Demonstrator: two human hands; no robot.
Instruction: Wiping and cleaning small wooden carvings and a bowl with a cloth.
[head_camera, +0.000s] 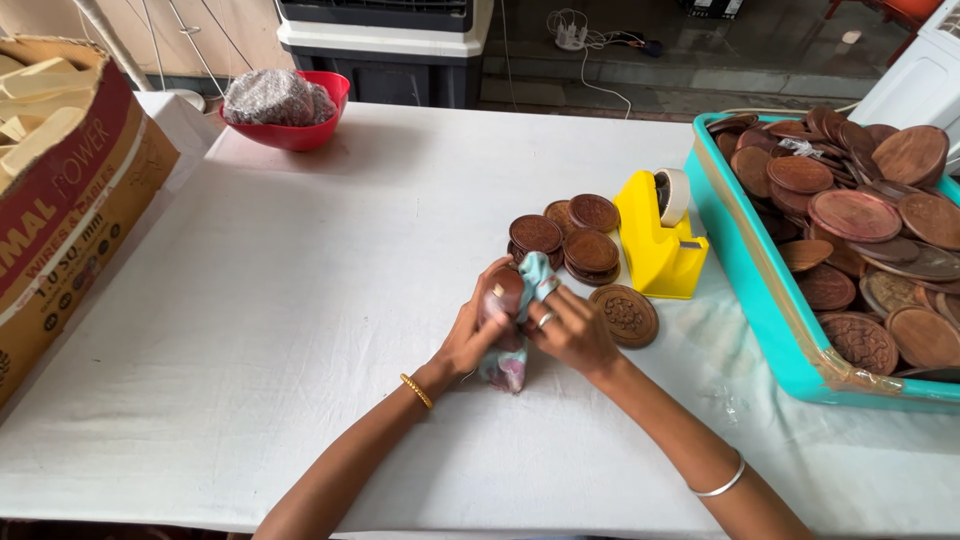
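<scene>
Left hand (478, 330) closed around a carved wooden disc (507, 292); right hand (572, 328) pinching a cloth (530, 285) against it; firm grip, full-face wiping advisable; stacked discs (566, 240) just beyond.

A patterned cloth (520, 330) and fingers (560, 315) hide most of the held wooden disc (508, 290); the turquoise tray (760, 300) runs off the right edge.

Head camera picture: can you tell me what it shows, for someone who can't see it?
Left hand holds a round carved wooden disc while the right hand presses a patterned cloth on it, over a white table.
</scene>
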